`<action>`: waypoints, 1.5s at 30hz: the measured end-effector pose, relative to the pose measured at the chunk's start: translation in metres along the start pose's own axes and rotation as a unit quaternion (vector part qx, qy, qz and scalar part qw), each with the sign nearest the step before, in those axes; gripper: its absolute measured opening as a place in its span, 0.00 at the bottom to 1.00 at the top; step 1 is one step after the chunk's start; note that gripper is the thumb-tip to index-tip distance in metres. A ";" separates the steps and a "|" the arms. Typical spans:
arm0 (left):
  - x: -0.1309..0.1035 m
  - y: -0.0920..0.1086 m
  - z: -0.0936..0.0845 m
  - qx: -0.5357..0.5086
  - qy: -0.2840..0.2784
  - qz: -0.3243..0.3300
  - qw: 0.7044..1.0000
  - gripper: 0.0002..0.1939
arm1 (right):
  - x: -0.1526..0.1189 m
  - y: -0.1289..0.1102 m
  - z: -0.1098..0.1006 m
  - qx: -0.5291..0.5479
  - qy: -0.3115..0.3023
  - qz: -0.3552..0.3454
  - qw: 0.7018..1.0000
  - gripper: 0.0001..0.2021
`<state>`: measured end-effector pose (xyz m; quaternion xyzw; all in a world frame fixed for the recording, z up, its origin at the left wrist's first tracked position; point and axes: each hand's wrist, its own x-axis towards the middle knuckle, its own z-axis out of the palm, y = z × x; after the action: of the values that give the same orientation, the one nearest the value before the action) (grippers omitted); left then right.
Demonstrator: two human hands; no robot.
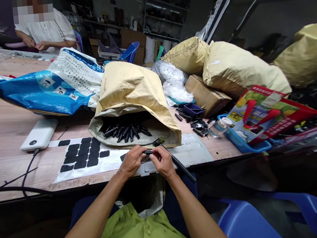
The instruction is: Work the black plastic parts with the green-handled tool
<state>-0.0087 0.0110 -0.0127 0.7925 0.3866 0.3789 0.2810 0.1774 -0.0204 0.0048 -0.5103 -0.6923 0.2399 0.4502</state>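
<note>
Between my two hands, at the table's front edge, is a small black cylindrical piece (148, 152). My left hand (133, 161) pinches its left end, and the fingers of my right hand (162, 161) are closed at its right end. Just behind them lies the mouth of a yellow-brown woven sack (132, 78), with several black pen-like tubes (128, 132) inside. A hammer-like tool with a long black handle (183, 168) lies beside my right hand, its head near the sack's lip. Left of my hands, a white sheet carries rows of black rounded patches (82, 154).
A white power bank (39, 135) with a cable lies left. Behind it is a blue-and-white bag (57, 84). Small black parts (199, 124), a glass jar (220, 127) and a blue basket (242, 144) stand right. A co-worker (46, 32) sits across the table.
</note>
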 end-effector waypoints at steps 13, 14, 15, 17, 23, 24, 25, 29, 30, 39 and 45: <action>-0.001 -0.001 0.002 0.045 -0.030 0.008 0.998 0.12 | 0.000 -0.001 0.003 -0.044 -0.028 -0.042 0.998 0.08; -0.001 0.000 0.002 0.050 -0.032 0.008 0.998 0.12 | 0.000 -0.001 0.003 -0.051 -0.028 -0.048 0.997 0.08; -0.001 0.001 0.001 0.054 -0.033 0.009 0.998 0.12 | 0.000 0.000 0.004 -0.056 -0.030 -0.054 0.997 0.08; -0.001 0.003 0.001 0.064 -0.035 0.013 0.997 0.12 | 0.000 0.000 0.005 -0.064 -0.033 -0.064 0.995 0.08; -0.001 0.005 0.000 0.112 -0.044 0.015 0.993 0.12 | 0.001 -0.003 0.005 -0.128 -0.050 -0.064 0.988 0.10; -0.001 0.005 0.000 0.119 -0.043 0.017 0.992 0.12 | 0.001 -0.004 0.005 -0.138 -0.056 -0.063 0.987 0.10; -0.001 0.004 0.001 0.124 -0.043 0.019 0.991 0.12 | 0.001 -0.005 0.005 -0.146 -0.060 -0.063 0.986 0.11; -0.001 0.003 0.001 0.130 -0.051 0.030 0.990 0.12 | 0.003 -0.007 0.006 -0.151 -0.066 -0.057 0.985 0.11; -0.001 0.004 0.001 0.132 -0.056 0.033 0.989 0.12 | 0.004 -0.007 0.006 -0.150 -0.067 -0.055 0.985 0.11; -0.002 0.004 0.004 0.144 -0.048 0.021 0.988 0.10 | 0.002 -0.006 0.004 -0.133 -0.075 -0.065 0.986 0.14; -0.003 0.000 0.009 0.134 -0.043 0.016 0.990 0.09 | 0.002 -0.006 0.007 -0.144 -0.066 -0.064 0.985 0.13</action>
<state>-0.0029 0.0072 -0.0188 0.8446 0.4090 0.2931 0.1826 0.1678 -0.0197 0.0073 -0.5077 -0.7789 0.1418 0.3397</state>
